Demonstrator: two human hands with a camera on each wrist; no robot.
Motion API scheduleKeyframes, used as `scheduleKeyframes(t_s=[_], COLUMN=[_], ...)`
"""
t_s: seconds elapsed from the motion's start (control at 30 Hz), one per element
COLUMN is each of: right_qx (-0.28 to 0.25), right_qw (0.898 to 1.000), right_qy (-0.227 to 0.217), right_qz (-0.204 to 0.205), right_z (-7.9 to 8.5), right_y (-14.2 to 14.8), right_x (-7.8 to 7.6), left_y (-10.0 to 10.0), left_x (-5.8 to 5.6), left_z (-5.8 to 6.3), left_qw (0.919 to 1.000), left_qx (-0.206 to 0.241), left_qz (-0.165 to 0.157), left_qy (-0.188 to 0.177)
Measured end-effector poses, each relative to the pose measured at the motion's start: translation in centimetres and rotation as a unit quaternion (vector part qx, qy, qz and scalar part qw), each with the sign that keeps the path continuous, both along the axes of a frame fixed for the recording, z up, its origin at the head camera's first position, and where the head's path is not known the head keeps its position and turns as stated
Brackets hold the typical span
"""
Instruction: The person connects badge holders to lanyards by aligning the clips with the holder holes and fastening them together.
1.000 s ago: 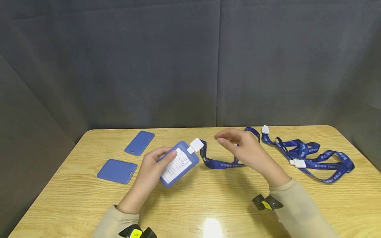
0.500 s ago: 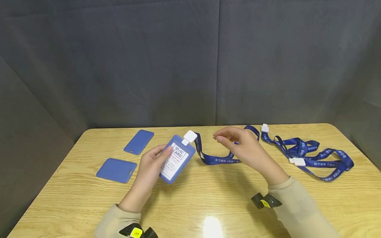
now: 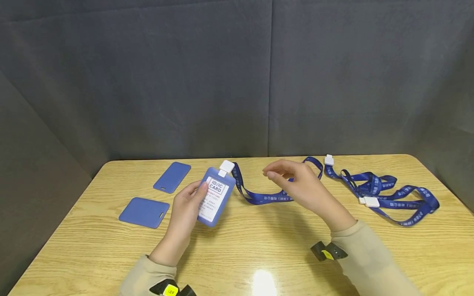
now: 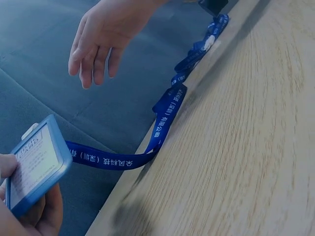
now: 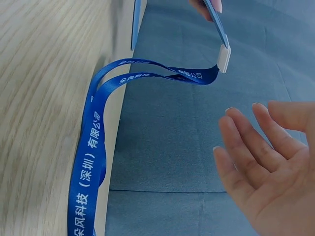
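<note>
My left hand (image 3: 185, 207) grips a blue badge holder (image 3: 224, 202) by its left edge, thumb over the front. Printed on the white insert is "ID/IC CARD". A white clip (image 3: 227, 166) joins the holder's top to a blue lanyard (image 3: 264, 199), whose strap droops to the table and runs behind my right hand (image 3: 294, 174). That hand hovers over the strap with relaxed fingers and holds nothing. In the right wrist view its palm (image 5: 275, 182) shows bare, apart from the white clip (image 5: 224, 59).
Two blue badge holders (image 3: 172, 177) (image 3: 144, 212) lie at the left of the wooden table (image 3: 237, 263). Toward the right, two more blue lanyards (image 3: 374, 185) (image 3: 426, 205) with white clips lie loosely looped. A dark grey curtain (image 3: 185, 82) stands behind the table.
My left hand has carried the badge holder and its clip slightly left and up, turning the card more upright and facing the head camera. The lanyard's near end followed; my right hand has barely moved.
</note>
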State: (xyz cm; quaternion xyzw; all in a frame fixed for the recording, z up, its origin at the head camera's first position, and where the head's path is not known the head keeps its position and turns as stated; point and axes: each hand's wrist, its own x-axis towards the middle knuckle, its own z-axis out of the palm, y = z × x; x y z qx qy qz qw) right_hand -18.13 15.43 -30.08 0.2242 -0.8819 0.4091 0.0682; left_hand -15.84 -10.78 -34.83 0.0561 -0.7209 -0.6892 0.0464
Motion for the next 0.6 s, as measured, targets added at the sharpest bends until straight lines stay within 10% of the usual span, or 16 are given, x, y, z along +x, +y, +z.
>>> scheduleKeyframes(t_s=[0.6], right_qx=[0.007], right_qw=[1.0], right_qy=[-0.006], right_qz=[-0.003], right_z=[-0.17], right_y=[-0.07], right_x=[0.05], left_y=[0.06], left_x=[-0.03], left_z=[-0.37], left_qw=[0.9995], left_qx=[0.013], left_qz=[-0.001], left_qy=[-0.029])
